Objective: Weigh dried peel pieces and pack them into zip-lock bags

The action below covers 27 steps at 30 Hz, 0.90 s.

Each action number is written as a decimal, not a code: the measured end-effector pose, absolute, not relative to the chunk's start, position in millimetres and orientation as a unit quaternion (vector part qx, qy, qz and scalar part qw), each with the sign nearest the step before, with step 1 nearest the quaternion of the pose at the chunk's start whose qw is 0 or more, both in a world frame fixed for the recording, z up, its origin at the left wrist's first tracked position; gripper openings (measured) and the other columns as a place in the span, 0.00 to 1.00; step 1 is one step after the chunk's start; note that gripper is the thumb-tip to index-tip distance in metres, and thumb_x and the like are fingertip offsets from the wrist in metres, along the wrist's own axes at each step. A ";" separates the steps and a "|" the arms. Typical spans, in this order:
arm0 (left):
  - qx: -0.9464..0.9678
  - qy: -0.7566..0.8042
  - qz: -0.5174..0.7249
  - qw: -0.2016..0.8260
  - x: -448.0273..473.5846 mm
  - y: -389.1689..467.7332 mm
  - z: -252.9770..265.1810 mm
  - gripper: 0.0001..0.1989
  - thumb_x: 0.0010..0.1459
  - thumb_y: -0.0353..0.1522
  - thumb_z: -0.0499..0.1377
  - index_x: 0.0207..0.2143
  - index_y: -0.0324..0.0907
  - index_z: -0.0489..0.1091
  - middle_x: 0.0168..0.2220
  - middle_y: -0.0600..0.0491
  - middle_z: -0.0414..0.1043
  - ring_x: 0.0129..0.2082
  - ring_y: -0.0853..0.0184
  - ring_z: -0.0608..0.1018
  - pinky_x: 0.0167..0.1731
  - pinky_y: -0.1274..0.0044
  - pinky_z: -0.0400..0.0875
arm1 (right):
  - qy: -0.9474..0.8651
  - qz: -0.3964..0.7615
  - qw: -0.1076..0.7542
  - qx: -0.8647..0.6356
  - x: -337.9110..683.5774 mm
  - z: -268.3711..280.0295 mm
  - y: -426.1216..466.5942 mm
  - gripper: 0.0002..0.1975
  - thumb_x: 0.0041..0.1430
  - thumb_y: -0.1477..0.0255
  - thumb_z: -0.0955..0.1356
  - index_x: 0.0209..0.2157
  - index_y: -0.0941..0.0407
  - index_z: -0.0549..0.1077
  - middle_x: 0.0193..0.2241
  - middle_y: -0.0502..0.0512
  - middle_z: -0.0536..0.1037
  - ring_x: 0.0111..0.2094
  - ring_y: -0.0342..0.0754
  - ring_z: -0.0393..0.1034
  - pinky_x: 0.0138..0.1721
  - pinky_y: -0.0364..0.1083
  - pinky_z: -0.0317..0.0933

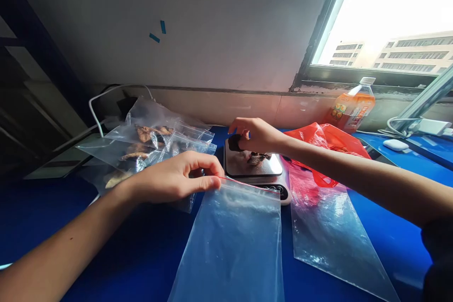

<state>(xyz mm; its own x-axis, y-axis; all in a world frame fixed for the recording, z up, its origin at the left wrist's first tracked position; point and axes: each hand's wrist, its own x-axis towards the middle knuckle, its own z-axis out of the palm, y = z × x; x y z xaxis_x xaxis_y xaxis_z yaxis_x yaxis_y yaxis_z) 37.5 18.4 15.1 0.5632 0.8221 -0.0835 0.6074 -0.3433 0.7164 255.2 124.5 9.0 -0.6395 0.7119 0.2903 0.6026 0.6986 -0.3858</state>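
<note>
My left hand (193, 177) pinches the top left corner of a clear zip-lock bag (237, 240) with a red seal line. The bag hangs flat in front of a small kitchen scale (231, 165). Over the scale's metal plate, my right hand (256, 134) is closed on a dark brown dried piece (235, 142), perhaps dried mushroom. More dark dried pieces (257, 158) lie on the plate below that hand. The bag's top edge partly covers the scale's front panel (281, 191).
Several zip-lock bags (152, 127) holding brown dried pieces are piled at the left. On the right lie a red plastic bag (318, 137) and another clear bag (329, 236). An orange drink bottle (356, 106), a white earbud case (395, 145) and cables stand near the window.
</note>
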 end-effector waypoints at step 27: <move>0.774 0.476 0.204 0.365 31.8 20.3 15.8 0.16 0.60 0.45 0.60 0.35 0.40 0.76 0.31 0.52 0.73 0.32 0.65 0.73 0.29 0.78 0.65 | -0.862 0.415 0.197 -0.214 277.1 50.6 61.0 0.09 0.63 0.72 0.66 0.45 0.59 0.70 0.41 0.57 0.80 0.40 0.45 0.76 0.38 0.44 0.72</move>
